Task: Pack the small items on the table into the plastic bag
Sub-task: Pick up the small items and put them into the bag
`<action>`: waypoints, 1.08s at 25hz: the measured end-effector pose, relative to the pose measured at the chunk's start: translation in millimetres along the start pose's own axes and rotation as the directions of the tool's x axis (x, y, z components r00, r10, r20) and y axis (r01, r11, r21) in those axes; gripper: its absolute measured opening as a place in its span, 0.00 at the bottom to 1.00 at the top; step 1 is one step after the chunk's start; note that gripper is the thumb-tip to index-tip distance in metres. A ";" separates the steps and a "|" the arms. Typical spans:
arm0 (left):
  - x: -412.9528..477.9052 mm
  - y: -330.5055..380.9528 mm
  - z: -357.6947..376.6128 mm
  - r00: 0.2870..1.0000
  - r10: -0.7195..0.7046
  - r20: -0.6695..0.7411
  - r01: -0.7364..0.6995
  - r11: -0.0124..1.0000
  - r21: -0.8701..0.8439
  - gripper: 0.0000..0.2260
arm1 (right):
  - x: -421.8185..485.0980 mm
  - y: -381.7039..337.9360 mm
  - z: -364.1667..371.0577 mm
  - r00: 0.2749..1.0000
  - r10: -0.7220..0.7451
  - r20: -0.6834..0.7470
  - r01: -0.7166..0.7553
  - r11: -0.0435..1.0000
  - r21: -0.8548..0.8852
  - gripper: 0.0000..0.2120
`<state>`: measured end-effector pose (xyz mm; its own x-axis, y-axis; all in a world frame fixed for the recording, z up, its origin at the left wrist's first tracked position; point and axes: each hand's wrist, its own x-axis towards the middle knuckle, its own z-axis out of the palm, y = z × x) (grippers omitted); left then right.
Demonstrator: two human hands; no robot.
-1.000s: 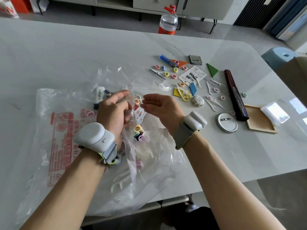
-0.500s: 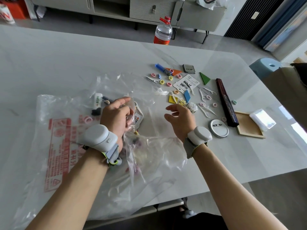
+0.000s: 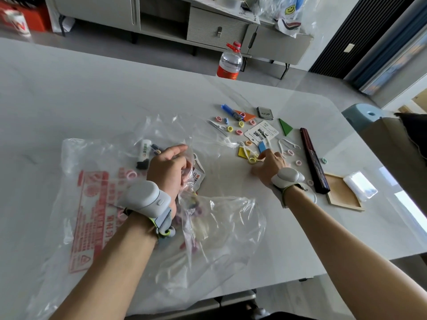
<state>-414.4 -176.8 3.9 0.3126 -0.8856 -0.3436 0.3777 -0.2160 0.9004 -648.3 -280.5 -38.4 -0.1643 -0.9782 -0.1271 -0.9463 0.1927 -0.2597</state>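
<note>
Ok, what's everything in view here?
table: one, pale grey, centre
bag: one, clear with red print, left, items inside
rings: many, pastel, mostly right of bag
floss picks: several, white, among rings
triangles: two, green and orange, far side
card: one, white, among rings
stick: one, dark, right
tray: one, wooden, beside stick
bottle: one, clear, red label, floor beyond table
left hand: one, grips bag
right hand: one, over rings, grasp unclear

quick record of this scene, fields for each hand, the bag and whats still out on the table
left hand: grips a fold of the plastic bag
right hand: fingertips at a yellow ring, grasp unclear
bag state: clear, red print, lies on the table, some items inside
still out: pink ring, floss pick, green triangle, among others
</note>
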 end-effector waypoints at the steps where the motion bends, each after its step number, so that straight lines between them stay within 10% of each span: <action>1: -0.2 0.5 -0.4 1.000 0.002 -0.002 -0.002 1.000 0.000 0.21 | 0.5 -2.8 -0.6 1.000 -0.014 -0.009 0.014 1.000 -0.008 0.23; 20: -3.5 4.1 -4.8 1.000 0.015 -0.005 -0.015 1.000 0.005 0.19 | 15.3 -14.4 -18.2 0.993 -0.056 0.104 0.087 0.944 -0.319 0.07; 23: -2.6 5.4 -6.3 1.000 0.022 -0.003 -0.022 0.999 0.032 0.19 | 15.8 -11.2 -20.7 0.997 -0.038 0.067 0.033 0.997 0.066 0.08; 27: -1.6 6.0 -8.6 1.000 0.027 0.003 -0.027 0.999 0.025 0.19 | -21.5 -35.4 -32.3 0.933 -0.098 0.347 -0.148 0.773 0.617 0.02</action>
<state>-405.1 -173.2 7.5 0.3198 -0.8923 -0.3186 0.3475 -0.2024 0.9156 -620.3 -268.8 4.5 0.0367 -0.9043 -0.4253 -0.5353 0.3416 -0.7725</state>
